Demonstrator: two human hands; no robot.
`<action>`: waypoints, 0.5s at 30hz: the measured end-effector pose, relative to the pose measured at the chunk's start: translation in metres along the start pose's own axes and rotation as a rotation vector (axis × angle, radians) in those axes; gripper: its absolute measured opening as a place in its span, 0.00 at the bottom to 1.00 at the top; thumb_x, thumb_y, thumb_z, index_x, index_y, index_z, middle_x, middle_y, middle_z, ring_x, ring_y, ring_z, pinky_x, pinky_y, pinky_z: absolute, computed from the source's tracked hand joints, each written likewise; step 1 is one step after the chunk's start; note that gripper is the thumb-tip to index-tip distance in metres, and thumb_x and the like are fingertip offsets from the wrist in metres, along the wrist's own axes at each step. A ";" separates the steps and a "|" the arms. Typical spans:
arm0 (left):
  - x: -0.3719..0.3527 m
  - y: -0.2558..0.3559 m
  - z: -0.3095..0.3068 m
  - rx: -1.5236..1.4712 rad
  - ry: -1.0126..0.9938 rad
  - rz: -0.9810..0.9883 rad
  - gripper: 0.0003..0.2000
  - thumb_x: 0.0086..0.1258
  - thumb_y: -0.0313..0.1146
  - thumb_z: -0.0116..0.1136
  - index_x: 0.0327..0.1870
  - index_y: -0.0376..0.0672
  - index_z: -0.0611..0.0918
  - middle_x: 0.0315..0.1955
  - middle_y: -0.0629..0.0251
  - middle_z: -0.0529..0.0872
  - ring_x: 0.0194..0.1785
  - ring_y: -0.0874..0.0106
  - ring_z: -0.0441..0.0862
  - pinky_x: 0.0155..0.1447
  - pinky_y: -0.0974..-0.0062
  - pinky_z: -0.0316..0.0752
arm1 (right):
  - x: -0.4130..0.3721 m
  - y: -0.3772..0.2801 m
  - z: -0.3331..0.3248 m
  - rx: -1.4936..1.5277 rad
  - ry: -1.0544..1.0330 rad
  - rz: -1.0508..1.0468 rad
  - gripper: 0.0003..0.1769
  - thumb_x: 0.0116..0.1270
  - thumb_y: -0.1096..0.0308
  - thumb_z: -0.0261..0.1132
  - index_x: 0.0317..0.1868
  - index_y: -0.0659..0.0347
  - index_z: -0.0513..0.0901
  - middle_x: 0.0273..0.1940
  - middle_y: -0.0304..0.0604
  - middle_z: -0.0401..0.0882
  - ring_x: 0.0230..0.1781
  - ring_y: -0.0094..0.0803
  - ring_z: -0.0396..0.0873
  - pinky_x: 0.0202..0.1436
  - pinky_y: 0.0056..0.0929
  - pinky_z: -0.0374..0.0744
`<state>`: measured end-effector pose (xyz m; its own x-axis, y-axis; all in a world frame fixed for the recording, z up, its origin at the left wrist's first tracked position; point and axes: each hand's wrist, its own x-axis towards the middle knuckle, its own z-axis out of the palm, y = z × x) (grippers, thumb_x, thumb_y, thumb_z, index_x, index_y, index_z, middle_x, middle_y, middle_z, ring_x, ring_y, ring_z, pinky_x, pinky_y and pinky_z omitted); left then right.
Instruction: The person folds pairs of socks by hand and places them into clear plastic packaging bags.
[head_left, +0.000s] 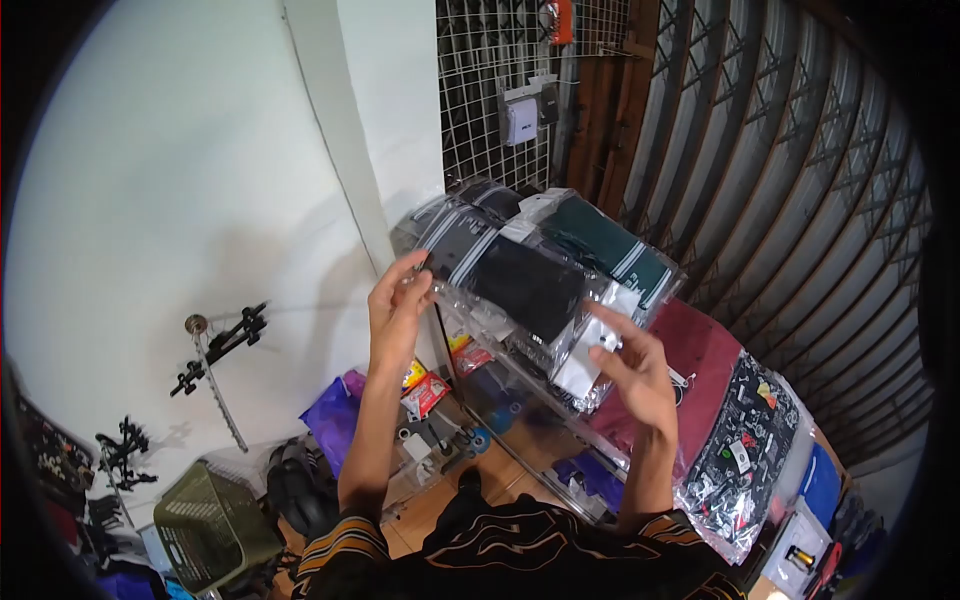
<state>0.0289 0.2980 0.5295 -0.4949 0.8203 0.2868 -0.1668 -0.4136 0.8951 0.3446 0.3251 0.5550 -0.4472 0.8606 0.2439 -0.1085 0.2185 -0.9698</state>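
Observation:
A clear plastic packet of folded dark cloth with white stripes point(530, 290) lies tilted over the pile at centre. At its near left edge my left hand point(398, 305) is closed, pinching the plastic between thumb and fingers. My right hand point(635, 370) reaches over the packet's white right end, thumb and index finger apart and lying on or just above it. Beyond it rests a bagged dark green garment with white stripes point(598, 240). Folded maroon cloth point(695, 345) lies beside my right hand.
A bagged black patterned cloth point(745, 430) lies at the right on the glass case point(520, 415). Wire grid point(475, 110) and a folding metal gate point(770, 150) stand behind. On the left are a wall hook rack point(225, 350), a green basket point(215, 525) and a purple bag point(335, 420).

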 end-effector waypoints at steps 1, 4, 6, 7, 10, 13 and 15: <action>0.017 -0.001 0.000 -0.006 -0.015 -0.012 0.15 0.77 0.25 0.61 0.62 0.37 0.82 0.45 0.69 0.83 0.44 0.80 0.80 0.51 0.77 0.79 | 0.011 -0.002 -0.001 -0.091 0.045 0.013 0.26 0.72 0.76 0.69 0.69 0.67 0.79 0.58 0.44 0.84 0.36 0.17 0.81 0.34 0.21 0.82; 0.080 -0.002 0.005 0.182 -0.159 0.036 0.13 0.75 0.25 0.63 0.58 0.38 0.84 0.41 0.69 0.85 0.41 0.80 0.80 0.49 0.79 0.79 | 0.055 -0.006 -0.003 -0.174 0.115 0.028 0.23 0.70 0.76 0.71 0.65 0.67 0.82 0.50 0.39 0.85 0.36 0.20 0.82 0.35 0.21 0.82; 0.120 -0.003 0.011 0.214 -0.225 0.029 0.12 0.75 0.25 0.63 0.57 0.38 0.85 0.40 0.68 0.86 0.41 0.80 0.81 0.49 0.79 0.79 | 0.091 -0.002 -0.009 -0.270 0.130 -0.093 0.22 0.69 0.78 0.71 0.63 0.69 0.82 0.49 0.41 0.86 0.40 0.25 0.85 0.38 0.26 0.85; 0.141 -0.004 0.015 0.255 -0.270 0.024 0.12 0.75 0.25 0.63 0.56 0.38 0.85 0.40 0.67 0.86 0.41 0.79 0.81 0.49 0.79 0.79 | 0.107 -0.004 -0.011 -0.345 0.130 -0.150 0.22 0.68 0.78 0.71 0.63 0.70 0.83 0.49 0.41 0.86 0.42 0.27 0.85 0.39 0.27 0.86; 0.187 -0.015 0.026 0.344 -0.294 0.022 0.12 0.74 0.25 0.62 0.55 0.38 0.86 0.37 0.67 0.87 0.40 0.78 0.82 0.48 0.80 0.78 | 0.154 -0.010 -0.015 -0.418 0.174 -0.043 0.22 0.64 0.77 0.73 0.59 0.70 0.85 0.50 0.48 0.87 0.42 0.31 0.87 0.39 0.29 0.86; 0.229 -0.043 0.030 0.449 -0.318 0.061 0.12 0.72 0.25 0.63 0.53 0.37 0.88 0.37 0.64 0.89 0.39 0.77 0.83 0.46 0.78 0.77 | 0.191 -0.018 -0.023 -0.556 0.142 0.051 0.24 0.60 0.70 0.75 0.58 0.66 0.88 0.46 0.45 0.90 0.42 0.30 0.86 0.48 0.31 0.83; 0.242 -0.056 0.031 0.588 -0.326 0.118 0.12 0.71 0.28 0.63 0.52 0.36 0.88 0.39 0.60 0.90 0.39 0.74 0.85 0.46 0.75 0.77 | 0.212 -0.011 -0.029 -0.606 0.167 0.003 0.24 0.59 0.69 0.76 0.56 0.66 0.89 0.46 0.47 0.90 0.43 0.32 0.86 0.50 0.32 0.83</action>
<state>-0.0556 0.5322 0.5596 -0.1839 0.8979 0.3999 0.4091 -0.3001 0.8618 0.2768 0.5183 0.6171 -0.2970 0.9109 0.2864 0.4370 0.3963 -0.8075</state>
